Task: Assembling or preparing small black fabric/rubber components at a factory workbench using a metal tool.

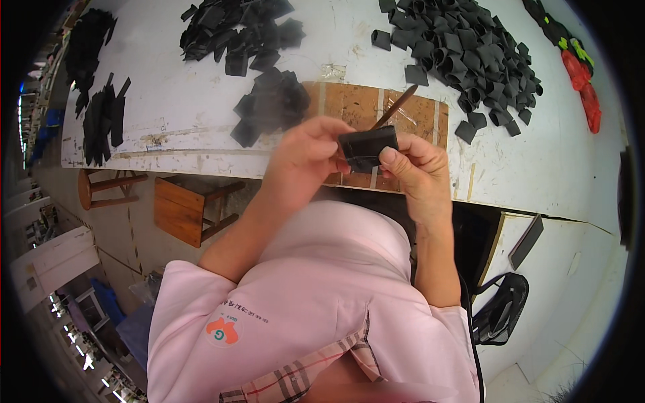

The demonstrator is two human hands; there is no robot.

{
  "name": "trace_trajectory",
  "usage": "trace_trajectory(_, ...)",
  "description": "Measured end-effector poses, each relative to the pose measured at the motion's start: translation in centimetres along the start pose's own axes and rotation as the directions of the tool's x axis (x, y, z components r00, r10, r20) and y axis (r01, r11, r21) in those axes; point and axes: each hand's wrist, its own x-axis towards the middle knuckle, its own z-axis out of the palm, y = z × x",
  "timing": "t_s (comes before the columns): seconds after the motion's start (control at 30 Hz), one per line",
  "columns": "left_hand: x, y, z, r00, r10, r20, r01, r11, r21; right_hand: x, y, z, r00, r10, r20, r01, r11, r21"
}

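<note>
My left hand (306,158) and my right hand (420,168) hold one small black folded piece (366,146) between them, above the front edge of the white table (201,114). The left fingers pinch its left end, and the right thumb presses on its lower right corner. A thin brown stick (396,107) rises diagonally from behind the piece, on the right hand's side; which fingers grip it is hidden. A brown board (356,104) lies on the table just behind my hands.
Heaps of black pieces lie on the table: a small one (272,104) by the board, one at the back middle (235,30), a large one at the back right (463,50), flat strips at left (104,121). Two wooden stools (181,208) stand below the table's edge. A black bag (500,309) sits at right.
</note>
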Motion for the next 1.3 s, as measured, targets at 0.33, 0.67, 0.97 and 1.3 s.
trace_trajectory(0.33,1.1,3.3,3.2,0.968,-0.208,0.141,0.076,0.778,0.623,0.4,-4.4,-2.1,0.926,0.169,0.338,-0.013,0.909,-0.418)
trace_trajectory(0.67,0.6,3.7,3.3,0.965,-0.232,0.119,0.086,0.714,0.695,1.3,-4.3,-2.3,0.879,0.234,0.415,0.01,0.861,-0.508)
trace_trajectory(0.97,0.0,2.3,3.4,0.989,0.148,-0.01,-0.068,0.513,0.856,1.3,-1.6,-0.9,0.818,-0.565,0.104,0.32,0.298,-0.899)
trace_trajectory(1.3,0.0,-1.0,4.9,0.929,0.367,-0.04,-0.228,0.656,0.72,-0.5,-0.5,1.8,0.686,-0.716,0.134,0.517,0.35,-0.781)
